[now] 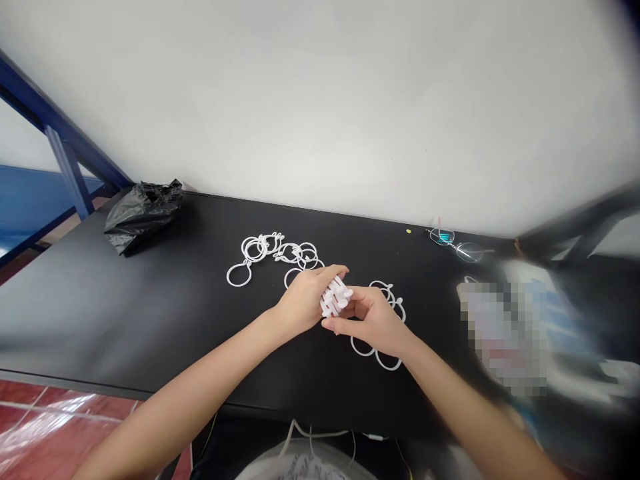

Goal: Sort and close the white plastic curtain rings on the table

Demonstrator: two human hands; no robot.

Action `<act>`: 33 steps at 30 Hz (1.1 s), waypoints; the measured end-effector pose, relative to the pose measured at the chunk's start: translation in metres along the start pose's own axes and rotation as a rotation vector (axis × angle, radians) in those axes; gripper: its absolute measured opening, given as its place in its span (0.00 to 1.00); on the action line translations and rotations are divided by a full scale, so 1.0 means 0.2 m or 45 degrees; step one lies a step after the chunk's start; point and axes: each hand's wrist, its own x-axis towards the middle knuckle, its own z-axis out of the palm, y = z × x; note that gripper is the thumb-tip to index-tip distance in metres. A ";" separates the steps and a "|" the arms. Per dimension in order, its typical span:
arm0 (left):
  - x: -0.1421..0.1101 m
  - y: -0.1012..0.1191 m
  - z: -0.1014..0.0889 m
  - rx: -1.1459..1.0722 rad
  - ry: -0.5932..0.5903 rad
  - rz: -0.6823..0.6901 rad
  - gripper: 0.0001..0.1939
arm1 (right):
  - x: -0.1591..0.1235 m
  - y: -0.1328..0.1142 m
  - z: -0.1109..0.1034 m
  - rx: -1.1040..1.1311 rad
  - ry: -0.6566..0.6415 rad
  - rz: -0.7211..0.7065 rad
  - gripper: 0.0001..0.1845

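Two bare hands work close together above a black table (175, 313), and the step in hand appears to be evening up a bundle of white plastic rings (336, 297) held between them; the next move seems to call for steady pressure, so that none slips loose. The left hand (301, 300) is wrapped around the bundle, while the right hand (377, 320) is narrowly curled, thumb and fingers closed on its tabbed end. Loose rings (389, 368) lie around the right hand; more rings (261, 241) spread beyond the left. Farther back sit a crumpled black plastic bag (145, 213), leftward, and wire-rimmed eyeglasses (453, 246), rightward, near the white wall (320, 107)
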 end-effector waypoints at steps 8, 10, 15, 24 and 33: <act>-0.01 -0.02 -0.01 0.445 -0.142 0.285 0.21 | 0.01 0.00 -0.04 0.044 -0.133 0.149 0.10; -0.01 -0.01 -0.01 0.580 -0.155 0.409 0.21 | 0.02 0.00 -0.04 0.105 -0.199 0.212 0.12; 0.00 -0.03 -0.02 0.646 -0.235 0.465 0.27 | 0.02 0.00 -0.03 0.159 -0.216 0.250 0.15; 0.00 -0.02 -0.03 0.343 -0.239 0.262 0.27 | 0.00 0.00 -0.03 0.163 -0.175 0.223 0.11; 0.00 0.05 -0.03 0.863 -0.357 0.582 0.29 | 0.02 0.00 -0.07 0.238 -0.302 0.482 0.16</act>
